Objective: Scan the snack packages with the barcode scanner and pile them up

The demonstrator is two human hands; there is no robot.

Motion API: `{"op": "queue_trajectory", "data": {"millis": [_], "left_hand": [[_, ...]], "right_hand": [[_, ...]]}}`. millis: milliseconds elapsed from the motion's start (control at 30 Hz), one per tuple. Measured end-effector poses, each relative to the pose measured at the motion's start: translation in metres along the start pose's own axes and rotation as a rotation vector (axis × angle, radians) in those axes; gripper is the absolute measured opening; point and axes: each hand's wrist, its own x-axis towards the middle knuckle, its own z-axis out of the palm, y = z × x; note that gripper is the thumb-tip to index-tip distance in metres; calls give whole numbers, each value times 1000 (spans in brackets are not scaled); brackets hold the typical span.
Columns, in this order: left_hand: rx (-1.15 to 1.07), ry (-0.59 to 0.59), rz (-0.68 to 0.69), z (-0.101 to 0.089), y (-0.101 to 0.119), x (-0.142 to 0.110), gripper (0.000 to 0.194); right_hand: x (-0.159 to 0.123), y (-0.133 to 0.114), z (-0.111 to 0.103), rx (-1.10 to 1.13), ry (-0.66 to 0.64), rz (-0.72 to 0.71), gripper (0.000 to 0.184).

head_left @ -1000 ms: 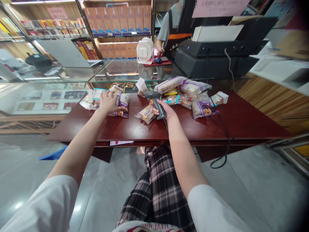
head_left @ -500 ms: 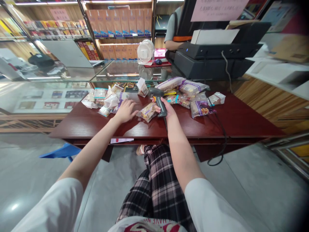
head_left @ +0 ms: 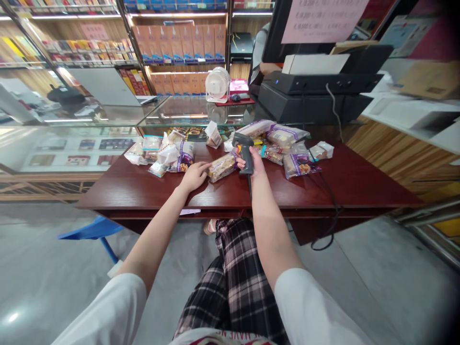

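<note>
My right hand (head_left: 256, 162) is wrapped round the handle of a dark grey barcode scanner (head_left: 245, 152), held upright over the table with its cable hanging down. Just left of it lies a clear snack packet (head_left: 223, 166) with purple print. The fingers and thumb of my left hand (head_left: 195, 176) are closed on the packet's left end. Beyond that hand is a pile with a purple snack bag (head_left: 185, 155) and crumpled white-wrapped packs (head_left: 167, 152). To the scanner's right lie more bagged snacks, among them a purple-printed bag (head_left: 300, 165).
The dark red table (head_left: 122, 189) meets a glass counter (head_left: 187, 108) with a white fan (head_left: 217, 85) on it. A black register unit (head_left: 312, 98) stands back right, a person's arm (head_left: 269, 68) behind it. A blue stool (head_left: 91, 230) is at lower left.
My left hand has moved right and closed on the snack packet's end, uncovering the purple bag. The scanner in my right hand has shifted slightly right relative to the table.
</note>
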Motion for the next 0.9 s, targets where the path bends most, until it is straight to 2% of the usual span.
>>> {"op": "queue_trajectory", "data": {"millis": [133,300,367,433,533,633,733,900], "left_hand": [[86,26,-64,-1,4,-3,45],[57,-105,-33,-3,3,-3,73],[32,-127,-13,-3,3,-2,80],[17,-116,-7,-3,4,-1,80],[14,-81,-38,-4,9,0,69],[32,-21,-98,-7,14,-2,53],[23,86,-251,-10,14,-5,41],[-50,367,-551,-14,-1,-5,40]], "right_hand": [[-3,0,5,-58,-7,-35,34],[-6,-3,9,-149,45,-93,41],[-5,-3,6,-177,27,-104,42],[-3,-2,2,-181,-24,-108,44],[0,-2,-4,-155,-107,-92,44],[0,-2,-2,-113,-122,-98,41],[-3,-3,4,-96,-89,-132,39],[-6,-5,7,-171,-37,-131,42]]}}
